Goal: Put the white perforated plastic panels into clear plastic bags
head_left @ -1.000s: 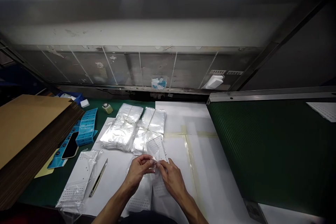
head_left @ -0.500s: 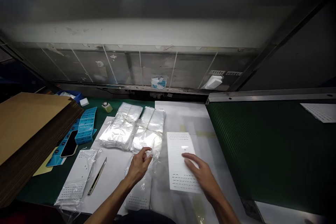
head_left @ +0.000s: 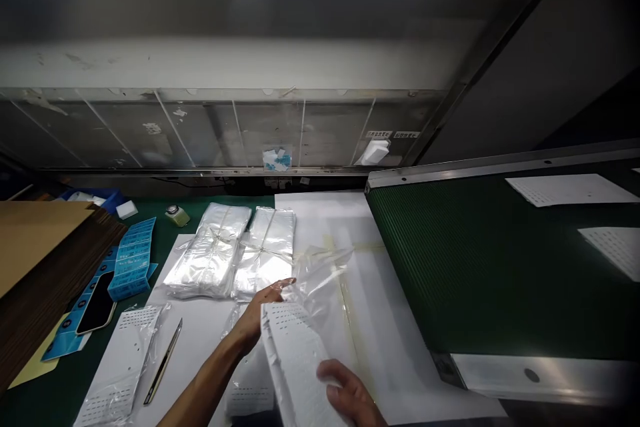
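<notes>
My right hand (head_left: 347,390) grips a white panel with rows of small slots (head_left: 300,363), tilted up above the white sheet. Just behind the panel's upper end, my left hand (head_left: 263,310) has its fingertips on a clear plastic bag (head_left: 320,280), which lies spread to the right. The panel hides part of that hand. Under my left forearm lies a bagged slotted panel (head_left: 250,387). Beyond the hands sit two tied bundles of clear bags, one on the left (head_left: 215,247) and one on the right (head_left: 267,247).
On the left are a bagged panel (head_left: 117,367), a knife (head_left: 163,361), a phone (head_left: 97,303), blue labels (head_left: 134,257), a small jar (head_left: 177,215) and stacked cardboard (head_left: 45,233). A green conveyor belt (head_left: 475,267) on the right carries white panels (head_left: 570,189).
My right hand has taken hold of the slotted panel, which was lying flat, and moved it left and nearer. The clear bag now spreads out beside my left hand. The view has shifted right.
</notes>
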A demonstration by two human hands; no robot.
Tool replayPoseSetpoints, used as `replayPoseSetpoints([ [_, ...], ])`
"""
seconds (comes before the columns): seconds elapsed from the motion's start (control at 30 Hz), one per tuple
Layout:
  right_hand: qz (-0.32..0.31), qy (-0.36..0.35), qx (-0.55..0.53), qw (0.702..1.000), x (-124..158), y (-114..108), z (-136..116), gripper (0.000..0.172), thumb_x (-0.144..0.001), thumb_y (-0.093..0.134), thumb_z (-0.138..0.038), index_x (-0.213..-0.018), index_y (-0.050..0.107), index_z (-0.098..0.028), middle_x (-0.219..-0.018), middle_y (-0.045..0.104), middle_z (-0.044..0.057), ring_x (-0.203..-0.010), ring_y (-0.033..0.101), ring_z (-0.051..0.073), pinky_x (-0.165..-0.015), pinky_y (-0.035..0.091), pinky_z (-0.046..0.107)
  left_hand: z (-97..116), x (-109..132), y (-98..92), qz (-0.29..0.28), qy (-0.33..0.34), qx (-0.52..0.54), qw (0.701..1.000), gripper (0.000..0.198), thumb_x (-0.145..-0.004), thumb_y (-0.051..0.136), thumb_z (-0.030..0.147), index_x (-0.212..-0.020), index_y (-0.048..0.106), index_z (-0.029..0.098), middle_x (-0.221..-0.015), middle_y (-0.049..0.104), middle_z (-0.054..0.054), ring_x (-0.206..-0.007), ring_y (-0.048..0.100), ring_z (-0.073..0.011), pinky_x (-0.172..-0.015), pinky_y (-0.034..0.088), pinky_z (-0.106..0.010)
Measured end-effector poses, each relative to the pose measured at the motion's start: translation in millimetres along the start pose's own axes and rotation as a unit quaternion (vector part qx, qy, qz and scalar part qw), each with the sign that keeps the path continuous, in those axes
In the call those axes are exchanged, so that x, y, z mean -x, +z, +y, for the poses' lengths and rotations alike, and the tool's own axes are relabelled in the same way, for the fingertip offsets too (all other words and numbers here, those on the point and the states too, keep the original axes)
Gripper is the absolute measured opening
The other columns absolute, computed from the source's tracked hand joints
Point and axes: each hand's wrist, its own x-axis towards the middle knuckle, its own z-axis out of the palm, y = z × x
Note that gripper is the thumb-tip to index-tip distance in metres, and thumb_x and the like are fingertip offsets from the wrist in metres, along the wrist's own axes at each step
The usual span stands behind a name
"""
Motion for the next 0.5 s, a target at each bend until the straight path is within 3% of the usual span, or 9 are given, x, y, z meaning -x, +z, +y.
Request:
replayPoseSetpoints([
  [0.1,0.08,-0.002,0.047,0.996,0.4,-7.3,-7.1,0.044,-0.058,0.075,-0.044,-0.092,0.064,-0.019,-0.078,0.07,0.004,-0.079,0.066,0.025,-0.073,0.047,0.033,6.5,15.7,4.5,0.041,-0.003,0.014,0.999,0.059,-0.086,0.039,0.057,-0.135,0.038,0.023,-0.096,0.065,-0.006,-0.083,0.059,-0.0216,-0.081,0.045,-0.037],
  [0.2,0.137,-0.032,0.087,0.986,0.3,3.2,-5.1,0.064,-0.057,0.075,-0.05,-0.111,0.057,-0.02,-0.103,0.067,0.009,-0.095,0.062,0.031,-0.078,0.048,0.04,8.2,25.8,19.3,0.094,0.022,0.006,0.995,0.064,-0.085,0.039,0.059,-0.138,0.03,0.024,-0.111,0.062,-0.007,-0.096,0.058,-0.0246,-0.087,0.044,-0.038],
  [0.3,0.201,-0.08,0.111,0.97,-0.2,24.9,1.5,0.093,-0.061,0.069,-0.06,-0.138,0.024,-0.034,-0.136,0.045,0.006,-0.115,0.05,0.033,-0.085,0.046,0.045,3.2,32.8,33.4,0.118,0.032,0.026,0.992,0.059,-0.085,0.044,0.054,-0.137,0.032,0.028,-0.128,0.053,-0.005,-0.111,0.051,-0.026,-0.092,0.043,-0.035],
  [0.37,0.231,-0.088,0.135,0.96,0.5,33.9,4.6,0.095,-0.065,0.06,-0.067,-0.14,0.008,-0.04,-0.144,0.035,0.002,-0.124,0.04,0.031,-0.092,0.042,0.047,-3.9,38.6,36.9,0.116,0.013,0.079,0.99,0.056,-0.085,0.047,0.049,-0.136,0.033,0.031,-0.136,0.045,-0.003,-0.118,0.046,-0.0266,-0.094,0.042,-0.035],
  [0.43,0.226,-0.094,0.171,0.954,2.2,31.7,5.6,0.085,-0.07,0.05,-0.071,-0.14,0.018,-0.037,-0.142,0.038,0.003,-0.127,0.037,0.029,-0.096,0.039,0.044,-13.6,46.1,34.7,0.105,-0.001,0.155,0.982,0.053,-0.086,0.048,0.046,-0.135,0.035,0.033,-0.141,0.038,0.0,-0.123,0.041,-0.026,-0.097,0.04,-0.034],
  [0.5,0.203,-0.091,0.203,0.953,3.9,18.7,4.6,0.074,-0.075,0.042,-0.071,-0.135,0.035,-0.029,-0.13,0.051,0.008,-0.116,0.049,0.03,-0.089,0.044,0.042,-24.7,55.0,29.0,0.079,-0.016,0.227,0.971,0.05,-0.086,0.048,0.045,-0.134,0.036,0.035,-0.143,0.035,0.002,-0.125,0.039,-0.0247,-0.099,0.039,-0.034],
])
